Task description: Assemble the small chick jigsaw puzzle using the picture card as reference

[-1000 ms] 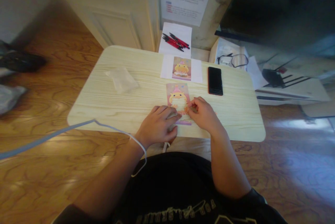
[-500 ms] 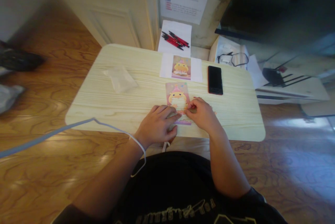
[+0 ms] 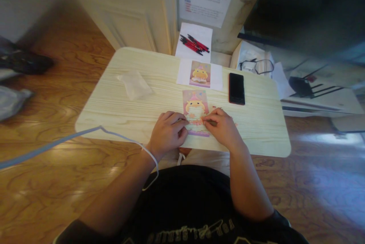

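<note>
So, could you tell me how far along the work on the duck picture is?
Done: the duck picture lies flat on the table, and its upper half looks coloured. In hand: the left hand steadies its left edge; the right hand pinches what looks like a thin tool at its middle. Left: unclear, the hands hide the lower half.

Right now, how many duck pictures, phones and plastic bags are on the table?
Duck pictures: 2
Phones: 1
Plastic bags: 1
Total: 4
</note>
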A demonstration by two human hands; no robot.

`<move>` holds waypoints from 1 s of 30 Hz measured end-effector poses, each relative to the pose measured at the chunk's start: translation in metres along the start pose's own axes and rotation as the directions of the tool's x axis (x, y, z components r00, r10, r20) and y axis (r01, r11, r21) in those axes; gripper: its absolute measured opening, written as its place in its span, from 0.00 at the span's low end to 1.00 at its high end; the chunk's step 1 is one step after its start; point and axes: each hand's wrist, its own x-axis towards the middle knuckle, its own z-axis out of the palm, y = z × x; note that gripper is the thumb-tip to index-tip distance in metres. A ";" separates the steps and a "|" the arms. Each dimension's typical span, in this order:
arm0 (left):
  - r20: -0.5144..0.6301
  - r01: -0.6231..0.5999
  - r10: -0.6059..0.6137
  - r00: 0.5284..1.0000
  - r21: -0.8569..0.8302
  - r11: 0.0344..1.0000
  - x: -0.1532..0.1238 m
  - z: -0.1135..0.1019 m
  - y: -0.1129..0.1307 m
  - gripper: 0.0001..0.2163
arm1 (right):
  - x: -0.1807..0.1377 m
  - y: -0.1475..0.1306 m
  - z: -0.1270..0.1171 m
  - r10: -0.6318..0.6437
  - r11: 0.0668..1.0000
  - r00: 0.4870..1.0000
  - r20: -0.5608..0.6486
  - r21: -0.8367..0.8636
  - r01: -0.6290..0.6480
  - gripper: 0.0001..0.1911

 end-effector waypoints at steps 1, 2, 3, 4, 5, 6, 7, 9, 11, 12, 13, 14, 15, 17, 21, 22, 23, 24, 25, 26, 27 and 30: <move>0.003 0.004 -0.004 1.000 -0.003 1.000 0.000 0.000 0.000 0.10 | 0.001 -0.001 0.000 -0.012 1.000 1.000 0.005 -0.012 0.012 0.08; 0.006 0.006 -0.006 1.000 -0.006 1.000 0.000 0.000 0.000 0.10 | 0.002 -0.003 0.000 -0.022 0.999 1.000 0.007 -0.023 0.022 0.08; 0.012 0.006 -0.006 1.000 -0.008 1.000 0.000 0.000 0.000 0.11 | 0.002 -0.004 -0.001 -0.028 0.999 1.000 0.008 -0.032 0.028 0.08; 0.020 0.002 -0.002 1.000 -0.009 1.000 0.000 0.000 0.000 0.11 | 0.003 -0.005 -0.001 -0.031 0.999 1.000 0.006 -0.037 0.031 0.08; 0.027 -0.002 0.002 1.000 -0.010 1.000 -0.001 0.000 0.000 0.11 | 0.003 -0.005 -0.002 -0.031 0.999 0.999 0.006 -0.041 0.032 0.08; 0.034 -0.005 0.005 0.999 -0.007 1.000 -0.001 0.000 0.000 0.11 | 0.003 -0.006 -0.002 -0.032 0.998 0.999 0.006 -0.046 0.032 0.08; 0.036 -0.007 0.007 0.999 -0.004 1.000 -0.001 0.000 0.000 0.11 | 0.003 -0.006 -0.002 -0.029 0.998 1.000 0.006 -0.051 0.029 0.07; 0.037 -0.010 0.010 0.999 0.003 1.000 -0.001 0.000 0.001 0.10 | 0.002 -0.006 -0.001 -0.019 0.998 1.000 0.007 -0.063 0.019 0.07; 0.034 -0.014 0.013 0.999 0.001 1.000 -0.001 0.000 0.001 0.10 | 0.001 -0.007 0.000 -0.011 0.997 1.000 0.006 -0.072 0.011 0.06; 0.032 -0.016 0.016 0.999 -0.003 1.000 -0.001 0.000 0.002 0.10 | 0.000 -0.007 0.000 -0.009 0.997 1.000 0.006 -0.072 0.010 0.06; 0.029 -0.014 0.015 0.999 -0.010 1.000 -0.001 0.000 0.002 0.11 | 0.000 -0.007 0.000 -0.007 0.998 1.000 0.006 -0.069 0.008 0.06; 0.024 -0.009 0.010 1.000 -0.017 1.000 -0.001 -0.001 0.002 0.11 | 0.000 -0.008 -0.001 -0.003 0.998 1.000 0.002 -0.063 0.003 0.06; 0.014 -0.001 0.002 1.000 -0.026 1.000 -0.001 -0.001 0.002 0.11 | 0.001 -0.008 -0.001 0.005 0.998 1.000 -0.006 -0.058 -0.005 0.06; -0.009 0.016 -0.017 1.000 -0.047 0.999 0.000 -0.002 0.002 0.11 | 0.004 -0.011 -0.003 0.023 0.998 0.999 -0.025 -0.055 -0.024 0.07; -0.053 0.041 -0.046 0.998 -0.082 0.996 0.000 -0.004 -0.001 0.09 | 0.019 -0.021 -0.001 -0.007 0.994 1.000 0.004 -0.113 0.008 0.08; -0.058 0.044 -0.049 0.997 -0.084 0.995 0.000 -0.004 -0.002 0.09 | 0.024 -0.024 0.001 -0.026 0.991 0.999 0.026 -0.133 0.030 0.07; -0.062 0.043 -0.048 0.997 -0.084 0.996 -0.001 -0.004 -0.002 0.09 | 0.028 -0.027 0.003 -0.041 0.987 0.998 0.049 -0.151 0.048 0.07; -0.061 0.037 -0.042 0.997 -0.082 0.996 -0.001 -0.003 -0.003 0.09 | 0.032 -0.029 0.007 -0.055 0.983 0.996 0.073 -0.170 0.067 0.07; -0.056 0.028 -0.033 0.998 -0.078 0.997 -0.001 -0.003 -0.003 0.10 | 0.036 -0.030 0.010 -0.066 0.979 0.993 0.094 -0.186 0.083 0.07; -0.048 0.019 -0.022 0.999 -0.073 0.997 -0.002 -0.003 -0.003 0.10 | 0.039 -0.031 0.013 -0.074 0.975 0.991 0.112 -0.200 0.095 0.07; -0.039 0.010 -0.013 0.999 -0.066 0.998 -0.002 -0.002 -0.003 0.11 | 0.041 -0.031 0.016 -0.079 0.972 0.989 0.125 -0.210 0.104 0.07; -0.014 -0.005 0.005 1.000 -0.047 0.999 -0.003 -0.001 -0.004 0.13 | 0.045 -0.028 0.019 -0.075 0.973 0.988 0.132 -0.208 0.101 0.06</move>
